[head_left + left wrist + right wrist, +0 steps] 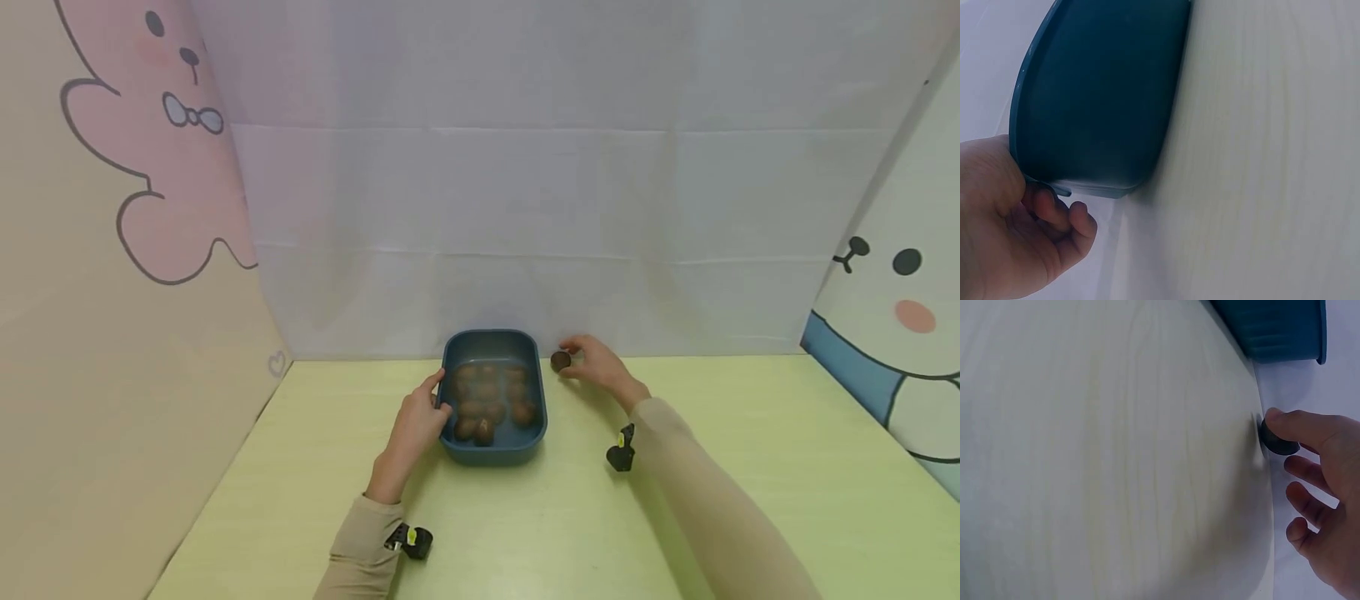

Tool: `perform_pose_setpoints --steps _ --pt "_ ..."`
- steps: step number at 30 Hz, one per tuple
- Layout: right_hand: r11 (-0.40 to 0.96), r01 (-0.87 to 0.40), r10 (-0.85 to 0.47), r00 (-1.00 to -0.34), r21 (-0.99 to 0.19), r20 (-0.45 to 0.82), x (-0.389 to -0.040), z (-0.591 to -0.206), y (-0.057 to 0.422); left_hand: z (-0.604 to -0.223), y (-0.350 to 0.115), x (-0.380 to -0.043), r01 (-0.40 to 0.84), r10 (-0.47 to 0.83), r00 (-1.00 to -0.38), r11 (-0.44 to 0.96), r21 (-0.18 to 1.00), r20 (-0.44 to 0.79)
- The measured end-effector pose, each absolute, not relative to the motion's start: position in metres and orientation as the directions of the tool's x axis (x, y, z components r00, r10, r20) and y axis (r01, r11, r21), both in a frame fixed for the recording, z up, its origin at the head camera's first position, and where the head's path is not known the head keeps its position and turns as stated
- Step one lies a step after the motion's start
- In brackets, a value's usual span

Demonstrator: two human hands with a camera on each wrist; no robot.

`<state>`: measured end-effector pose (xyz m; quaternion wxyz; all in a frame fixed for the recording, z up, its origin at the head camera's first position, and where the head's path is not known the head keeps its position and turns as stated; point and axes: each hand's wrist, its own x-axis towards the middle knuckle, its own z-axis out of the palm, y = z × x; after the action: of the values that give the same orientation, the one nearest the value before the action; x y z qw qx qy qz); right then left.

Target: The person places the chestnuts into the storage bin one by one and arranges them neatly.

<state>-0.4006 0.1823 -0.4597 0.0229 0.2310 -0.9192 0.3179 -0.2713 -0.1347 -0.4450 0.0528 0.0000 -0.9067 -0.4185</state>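
Observation:
A dark blue rectangular plastic bin [491, 457] stands on the table near the back wall. Several brown, rounded nuts [484, 431] that look like chestnuts lie inside it, somewhat blurred. My left hand [415, 423] grips the bin's left rim; in the left wrist view its fingers curl beneath the rim of the bin [1097, 94]. To the right of the bin, my right hand [596, 365] pinches a dark brown chestnut [560, 361] between thumb and fingers. Seen from the right wrist, this chestnut [1279, 440] is at the table's back edge, with the other fingers loosely bent.
A pale yellow-green table [555, 533] extends on both sides of the bin. White creased sheeting [525, 192] closes off the back. Side panels with a pink cartoon animal [172, 233] and a white one [877, 325] flank the table.

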Motion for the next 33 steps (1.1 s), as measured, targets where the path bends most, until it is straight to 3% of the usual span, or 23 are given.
perform_pose_setpoints --steps 6,12,25,33 --pt "0.72 -0.373 -0.359 -0.922 -0.585 0.147 -0.401 -0.461 0.181 -0.445 -0.133 -0.271 0.045 -0.046 -0.994 0.647 0.761 0.098" --pt "0.693 -0.391 -0.356 -0.916 -0.606 0.185 -0.397 -0.457 0.184 -0.443 -0.132 -0.27 0.042 -0.045 -0.995 0.634 0.772 0.091" --pt "0.516 -0.424 -0.363 -0.895 -0.744 0.259 -0.368 -0.425 0.18 -0.445 -0.138 -0.269 0.03 -0.06 -0.994 0.632 0.774 0.088" --pt "0.45 -0.485 -0.421 -0.856 -0.75 0.3 -0.349 -0.415 0.174 -0.447 -0.135 -0.269 0.03 -0.056 -0.995 0.623 0.781 0.083"
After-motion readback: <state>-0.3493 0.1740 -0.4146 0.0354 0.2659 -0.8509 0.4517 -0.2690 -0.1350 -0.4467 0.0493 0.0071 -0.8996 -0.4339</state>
